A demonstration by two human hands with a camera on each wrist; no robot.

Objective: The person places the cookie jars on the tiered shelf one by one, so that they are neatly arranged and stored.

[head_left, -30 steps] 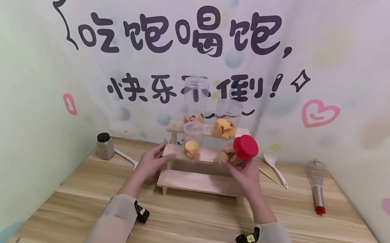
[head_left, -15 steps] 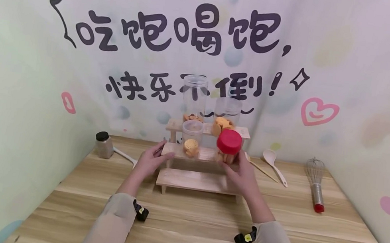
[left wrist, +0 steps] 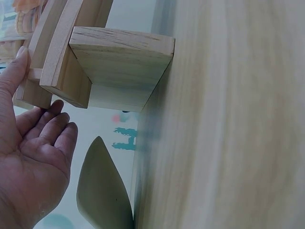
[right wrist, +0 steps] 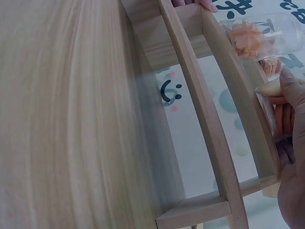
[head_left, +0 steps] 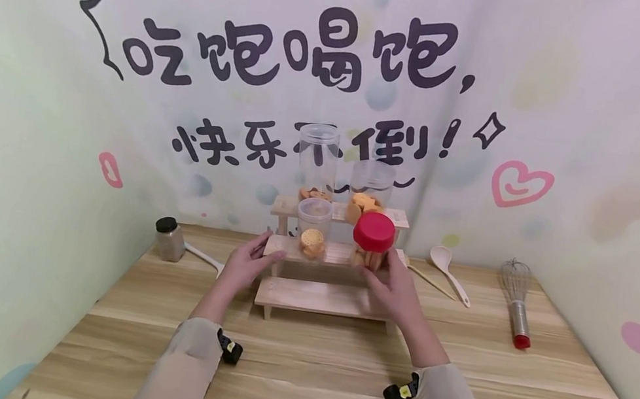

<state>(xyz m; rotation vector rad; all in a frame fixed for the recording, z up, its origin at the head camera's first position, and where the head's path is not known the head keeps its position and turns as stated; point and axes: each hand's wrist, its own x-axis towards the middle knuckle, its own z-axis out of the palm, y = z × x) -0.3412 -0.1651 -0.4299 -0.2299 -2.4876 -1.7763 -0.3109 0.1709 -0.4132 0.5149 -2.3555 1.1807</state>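
A three-tier wooden display stand stands on the table in the head view. My left hand holds the left end of its middle tier; in the left wrist view the thumb lies on the upper side, fingers below. My right hand grips a clear cookie jar with a red lid, upright at the right end of the middle tier. In the right wrist view, cookies show through that jar. A small clear jar of cookies is left of it on the same tier.
On the top tier stand a tall clear jar and a wider jar of cookies. At left are a black-lidded jar and a white-handled utensil. At right lie a wooden-handled utensil, a pale spoon and a whisk.
My right hand has brought the red-lidded jar left, from tilted at the tier's right end to upright on it. In the last half second little moved. The left hand has stayed on the stand.
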